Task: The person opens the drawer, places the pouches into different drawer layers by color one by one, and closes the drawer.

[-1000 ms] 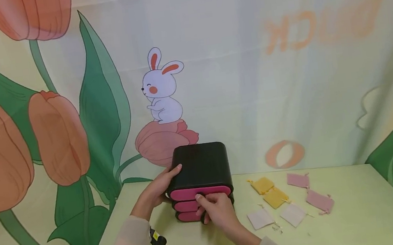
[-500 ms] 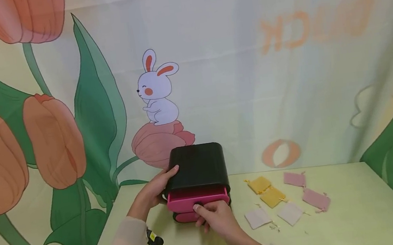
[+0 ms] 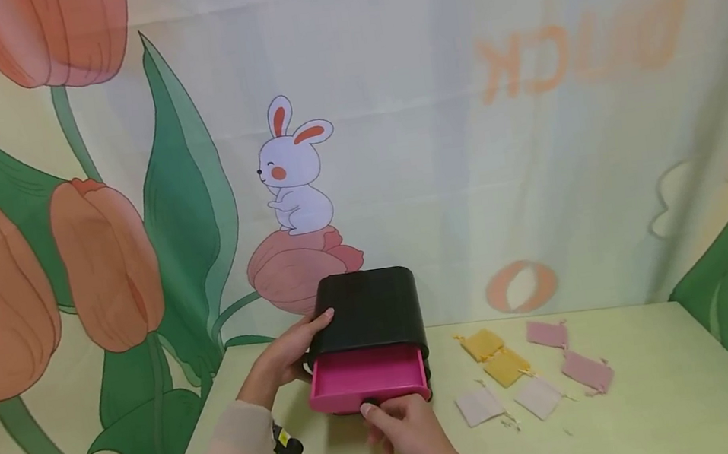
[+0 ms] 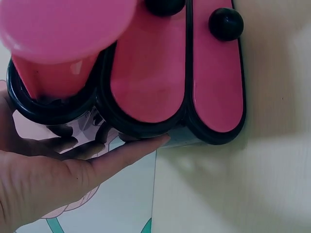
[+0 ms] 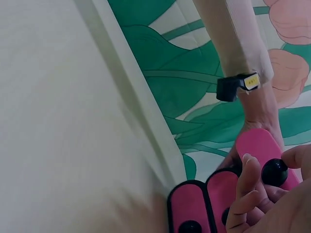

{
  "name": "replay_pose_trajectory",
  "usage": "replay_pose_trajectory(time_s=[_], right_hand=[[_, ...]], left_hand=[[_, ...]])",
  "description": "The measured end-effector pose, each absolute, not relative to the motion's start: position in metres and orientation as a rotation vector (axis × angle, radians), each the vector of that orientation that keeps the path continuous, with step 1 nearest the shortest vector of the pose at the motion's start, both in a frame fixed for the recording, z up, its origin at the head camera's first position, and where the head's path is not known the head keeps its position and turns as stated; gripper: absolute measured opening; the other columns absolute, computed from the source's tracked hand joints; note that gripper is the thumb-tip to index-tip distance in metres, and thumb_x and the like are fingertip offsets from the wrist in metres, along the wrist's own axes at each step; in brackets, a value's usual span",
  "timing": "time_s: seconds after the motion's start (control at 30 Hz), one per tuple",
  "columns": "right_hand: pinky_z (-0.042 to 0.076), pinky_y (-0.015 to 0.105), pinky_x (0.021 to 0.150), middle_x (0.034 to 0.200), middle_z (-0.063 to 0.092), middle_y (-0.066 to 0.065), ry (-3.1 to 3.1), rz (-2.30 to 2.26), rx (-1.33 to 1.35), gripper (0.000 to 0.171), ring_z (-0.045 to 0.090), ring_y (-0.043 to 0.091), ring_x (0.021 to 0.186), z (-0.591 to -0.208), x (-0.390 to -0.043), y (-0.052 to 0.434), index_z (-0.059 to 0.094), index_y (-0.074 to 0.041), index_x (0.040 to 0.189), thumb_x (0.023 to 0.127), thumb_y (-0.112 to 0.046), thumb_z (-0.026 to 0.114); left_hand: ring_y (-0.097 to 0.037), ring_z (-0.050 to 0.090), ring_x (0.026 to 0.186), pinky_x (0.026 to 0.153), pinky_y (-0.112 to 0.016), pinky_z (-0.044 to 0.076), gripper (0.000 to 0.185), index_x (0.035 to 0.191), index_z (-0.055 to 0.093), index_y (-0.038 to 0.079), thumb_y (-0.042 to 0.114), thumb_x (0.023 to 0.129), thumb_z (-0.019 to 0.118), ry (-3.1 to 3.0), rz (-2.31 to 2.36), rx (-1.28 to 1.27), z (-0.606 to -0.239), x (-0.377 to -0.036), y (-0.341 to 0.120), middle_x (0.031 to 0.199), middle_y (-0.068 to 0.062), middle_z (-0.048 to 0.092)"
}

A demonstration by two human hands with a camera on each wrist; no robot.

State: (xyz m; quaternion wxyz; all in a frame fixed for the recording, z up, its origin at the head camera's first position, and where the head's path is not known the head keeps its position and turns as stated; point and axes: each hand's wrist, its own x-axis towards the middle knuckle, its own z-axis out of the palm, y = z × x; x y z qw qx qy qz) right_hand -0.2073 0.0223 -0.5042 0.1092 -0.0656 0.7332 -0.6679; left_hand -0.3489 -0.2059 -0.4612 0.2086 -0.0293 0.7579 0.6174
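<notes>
A small black drawer unit with pink drawers stands at the back of the table. Its top drawer is pulled well out, and the visible part of its pink inside is bare. My right hand pinches that drawer's round black knob between thumb and fingers. Against the unit's left side rests my left hand, thumb on the top edge; its extended fingers touch the side wall in the left wrist view. The middle drawer and bottom drawer are closed.
Right of the unit lie small drawstring pouches: two yellow, two white and two pink. A printed curtain hangs behind the table. A black wrist camera sits on the left sleeve.
The top drawer has slid out toward me, drawn by my right hand on its knob. My left hand has stayed on the unit's side. The pouches have not moved.
</notes>
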Motion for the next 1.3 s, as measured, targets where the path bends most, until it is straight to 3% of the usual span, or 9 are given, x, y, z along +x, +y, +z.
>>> replay_pose_trajectory(time_s=[0.27,0.43,0.9,1.17,1.3], right_hand=[[0.051,0.03,0.053,0.068,0.072,0.005,2.129,-1.932,-0.233,0.044,0.057,0.014,0.047,-0.518,-0.194,0.022,0.073,0.006,0.082,0.102,-0.033,0.072],[0.051,0.029,0.054,0.069,0.072,0.006,2.104,-1.916,-0.206,0.04,0.057,0.014,0.048,-0.517,-0.189,0.024,0.074,-0.001,0.079,0.101,-0.034,0.072],[0.053,0.031,0.058,0.074,0.073,0.006,2.062,-1.855,-0.211,0.046,0.059,0.016,0.056,-0.523,-0.189,0.029,0.075,0.0,0.085,0.101,-0.043,0.072],[0.057,0.033,0.077,0.094,0.076,0.002,2.022,-1.523,-0.47,0.037,0.067,0.017,0.084,-0.544,-0.198,0.083,0.078,-0.004,0.112,0.103,-0.039,0.07],[0.055,0.029,0.076,0.098,0.074,0.001,2.086,-1.482,-0.571,0.032,0.066,0.019,0.085,-0.554,-0.215,0.125,0.075,-0.001,0.118,0.105,-0.03,0.069]], left_hand=[[-0.055,0.048,0.134,0.078,-0.071,0.058,0.092,0.169,0.018,0.022,0.066,0.1,0.059,2.114,1.704,-0.076,-0.466,-0.347,-0.207,0.158,-0.026,0.041],[-0.053,0.05,0.133,0.079,-0.07,0.058,0.094,0.17,0.016,0.021,0.067,0.1,0.059,2.109,1.704,-0.067,-0.464,-0.346,-0.206,0.156,-0.026,0.043],[-0.053,0.05,0.133,0.081,-0.071,0.057,0.09,0.169,0.018,0.02,0.065,0.101,0.057,2.117,1.717,-0.068,-0.46,-0.352,-0.205,0.152,-0.025,0.047],[-0.053,0.049,0.134,0.082,-0.073,0.056,0.089,0.169,0.02,0.023,0.067,0.101,0.057,2.115,1.706,-0.075,-0.464,-0.352,-0.204,0.155,-0.025,0.045],[-0.053,0.048,0.135,0.085,-0.076,0.054,0.089,0.169,0.019,0.023,0.067,0.101,0.056,2.125,1.696,-0.091,-0.464,-0.351,-0.206,0.154,-0.025,0.045]])
